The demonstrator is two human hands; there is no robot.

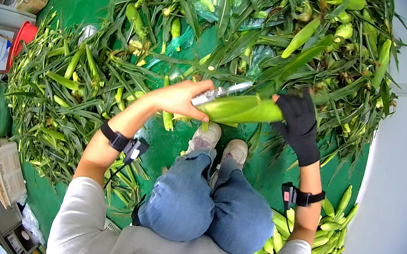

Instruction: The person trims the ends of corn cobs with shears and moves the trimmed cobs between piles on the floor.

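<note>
A large green ear of corn in its husk [244,109] lies crosswise in front of me, above my shoes. My bare left hand [188,98] grips its left end and also holds a silver metal tool [219,92], perhaps a knife or pruner, along the ear's upper side. In a black fingerless glove, my right hand [297,124] is at the other end of the ear; the fingertips are blurred, and how firmly they hold cannot be told. Long green leaves [302,59] rise beyond that hand.
Corn ears and leaves [341,61] are heaped ahead, with a pile of stripped leaves and stalks [57,116] at left. Husked-down green ears [330,235] lie behind my right arm beside a pale wall [395,177]. Shelves with a cardboard box [6,171] and a red tub [23,42] stand far left.
</note>
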